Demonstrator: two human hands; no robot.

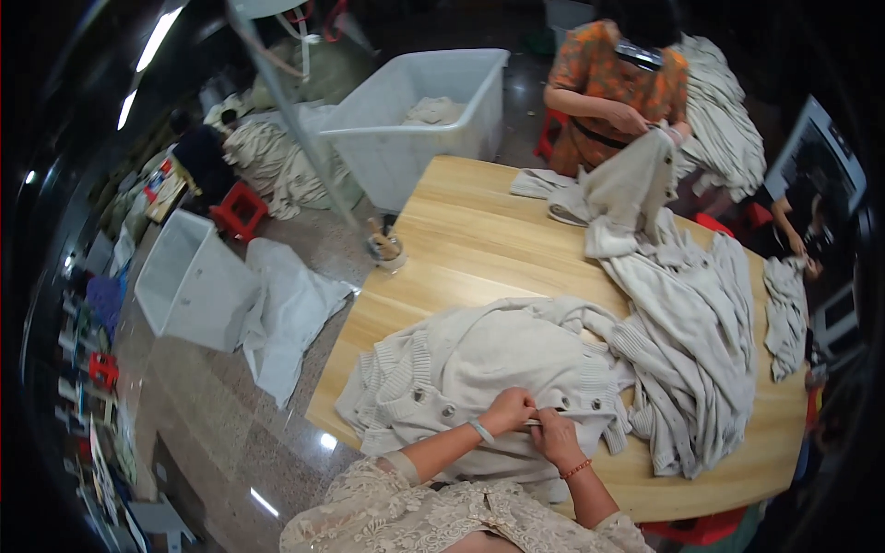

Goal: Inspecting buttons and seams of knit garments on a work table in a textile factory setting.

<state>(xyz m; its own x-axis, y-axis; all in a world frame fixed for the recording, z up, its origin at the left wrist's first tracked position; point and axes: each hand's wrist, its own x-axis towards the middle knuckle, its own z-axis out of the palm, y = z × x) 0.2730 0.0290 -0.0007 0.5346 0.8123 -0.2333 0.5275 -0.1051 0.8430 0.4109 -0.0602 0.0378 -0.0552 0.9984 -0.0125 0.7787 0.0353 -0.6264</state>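
A cream knitted cardigan (502, 350) with ribbed edges and dark round buttons lies spread on the wooden table (470, 221) in front of me. Both my hands are at its near edge, close together. My left hand (510, 412), with a pale band on the wrist, pinches the button edge. Just to its right my right hand (559, 439), with a red bead bracelet, grips the same edge. A small dark item shows between the fingertips; I cannot make out whether it is a button. More cream knitwear (691, 341) is heaped to the right, touching the cardigan.
Across the table a person (613, 92) in an orange patterned top holds up another cream knit. A cup of tools (387, 253) stands at the table's left edge. White bins (406, 138) and a white sack (286, 304) are on the floor. Another person (802, 221) works at far right.
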